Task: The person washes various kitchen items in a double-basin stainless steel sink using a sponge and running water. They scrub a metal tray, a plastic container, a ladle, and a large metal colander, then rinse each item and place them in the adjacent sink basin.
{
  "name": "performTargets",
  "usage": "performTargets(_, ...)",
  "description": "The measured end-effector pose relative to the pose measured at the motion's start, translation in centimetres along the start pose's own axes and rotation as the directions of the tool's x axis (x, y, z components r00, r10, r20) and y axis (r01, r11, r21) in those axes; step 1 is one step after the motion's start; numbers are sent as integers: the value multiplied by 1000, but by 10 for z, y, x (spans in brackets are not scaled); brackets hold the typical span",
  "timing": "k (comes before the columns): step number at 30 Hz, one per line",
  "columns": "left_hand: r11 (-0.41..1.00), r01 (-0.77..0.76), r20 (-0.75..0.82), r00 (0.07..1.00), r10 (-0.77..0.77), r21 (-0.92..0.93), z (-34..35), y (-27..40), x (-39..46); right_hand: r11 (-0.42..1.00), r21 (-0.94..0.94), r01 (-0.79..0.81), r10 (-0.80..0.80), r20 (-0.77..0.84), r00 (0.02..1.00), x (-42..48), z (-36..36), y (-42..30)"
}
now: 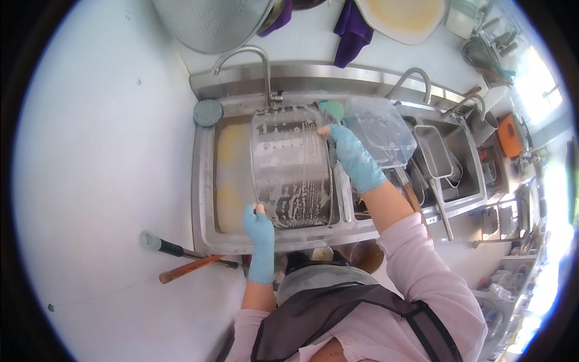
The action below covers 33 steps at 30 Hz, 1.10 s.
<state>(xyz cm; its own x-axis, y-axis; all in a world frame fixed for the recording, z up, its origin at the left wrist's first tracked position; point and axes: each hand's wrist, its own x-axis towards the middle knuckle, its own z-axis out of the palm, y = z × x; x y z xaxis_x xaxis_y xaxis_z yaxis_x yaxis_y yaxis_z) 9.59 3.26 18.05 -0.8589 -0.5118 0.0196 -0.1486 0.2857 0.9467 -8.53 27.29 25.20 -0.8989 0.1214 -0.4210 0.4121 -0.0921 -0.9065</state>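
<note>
A large metal pot (pixel 291 167), streaked with suds, lies on its side over the left sink basin (pixel 233 181), which holds cloudy water with yellowish patches. My left hand (pixel 259 226), in a light blue glove with fingertips showing, grips the pot's near left rim. At the pot's right end is my right hand (pixel 348 151), gloved the same way, closed on a grey mesh scrubber (pixel 332 122) against the rim. Just behind that hand sits a green round thing (pixel 332 108), partly covered. Whether the pot touches the basin floor is hidden.
A clear plastic container (pixel 380 131) stands right of my right hand. Metal pans (pixel 433 151) and long-handled tools fill the right basins. Curved faucets (pixel 267 68) rise along the back edge. A round scrubbing pad (pixel 208 113) lies at the back left corner; handles (pixel 190 269) jut out at the front left.
</note>
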Motion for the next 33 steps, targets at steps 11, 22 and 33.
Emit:
performTargets(11, 893, -371, -14, 922, 387, 253, 6, 126, 60, 905, 425, -16, -31, 104, 994, -59, -27, -39)
performTargets(22, 207, -878, 469, 415, 780, 431, -29, 220, 35, 776, 475, -414, 182, 460, 869, -136, -53, 73)
performTargets(33, 77, -914, 700, 356, 619, 397, -53, 142, -7, 929, -60, -365, 362, 349, 864, -127, -87, 119)
